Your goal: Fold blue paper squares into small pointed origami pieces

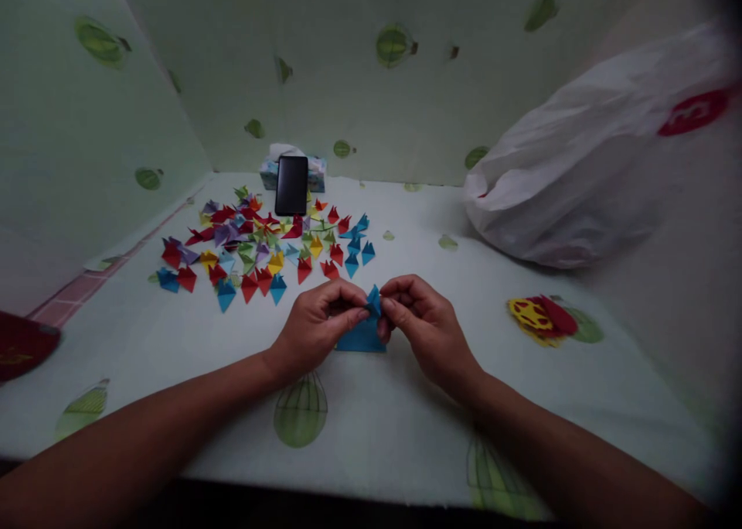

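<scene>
Your left hand (pixel 321 320) and right hand (pixel 418 319) meet over the middle of the tabletop (pixel 371 421), each closed in a narrow pinch on the same blue paper piece (pixel 366 324). Thumbs and forefingers grip its raised upper point from opposite sides, which looks like the hold you need to press a crease while the lower part rests flat on the cloth. Beyond your hands lies a spread of folded paper triangles (pixel 263 247) in red, blue, yellow, green and purple; there are several dozen, too many and too overlapped to count exactly. They are fanned out within easy reach, apparently as finished pieces. One dark phone (pixel 291 185) leans upright against one tissue box (pixel 272 169) at the back. One white plastic bag (pixel 580 150) sits to the right, and one red-and-yellow paper cutout (pixel 542 319) lies near it.
</scene>
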A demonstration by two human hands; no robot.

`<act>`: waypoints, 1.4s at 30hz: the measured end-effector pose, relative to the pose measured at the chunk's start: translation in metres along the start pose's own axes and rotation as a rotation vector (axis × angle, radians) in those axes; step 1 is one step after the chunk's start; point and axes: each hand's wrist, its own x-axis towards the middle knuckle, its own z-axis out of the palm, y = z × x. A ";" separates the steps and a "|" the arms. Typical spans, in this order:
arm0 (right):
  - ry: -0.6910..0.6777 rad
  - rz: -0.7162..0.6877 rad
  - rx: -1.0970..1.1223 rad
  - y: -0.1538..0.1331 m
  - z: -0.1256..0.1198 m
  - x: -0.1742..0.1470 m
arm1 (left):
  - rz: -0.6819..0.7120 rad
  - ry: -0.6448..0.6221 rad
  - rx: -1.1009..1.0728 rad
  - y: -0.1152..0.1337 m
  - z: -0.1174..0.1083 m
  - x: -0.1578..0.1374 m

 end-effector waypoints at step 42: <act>-0.122 0.043 -0.088 -0.004 -0.009 0.005 | 0.173 -0.251 0.252 0.005 -0.008 0.004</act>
